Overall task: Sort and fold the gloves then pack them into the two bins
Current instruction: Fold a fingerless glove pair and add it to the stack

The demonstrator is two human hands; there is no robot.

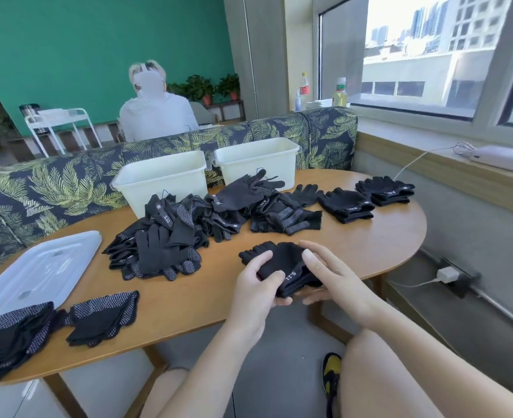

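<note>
The oval wooden tabletop (370, 245) carries everything. At its far edge stand two white plastic bins (161, 179), side by side and nearly touching, with the right bin (258, 161) nearer the window. In front of them, across the middle of the tabletop, sprawls a loose heap of black gloves (189, 227) (many with dotted grip palms). A white bin lid (35, 270) lies flat at the left edge, and two folded stacks of dotted gloves (104, 318) sit along the near-left edge. Toward the far-right edge rest two folded stacks of plain black gloves (345, 205), the further one (385, 190) just beside the first.

Over the near edge, both hands hold a folded black glove bundle (282, 267) between them. The left hand (258, 291) curls around its near-left side, thumb on top. The right hand (330, 276) grips the right side, thumb pressing the top and fingers tucked beneath, so the bundle's fingertip end juts out toward the heap.
</note>
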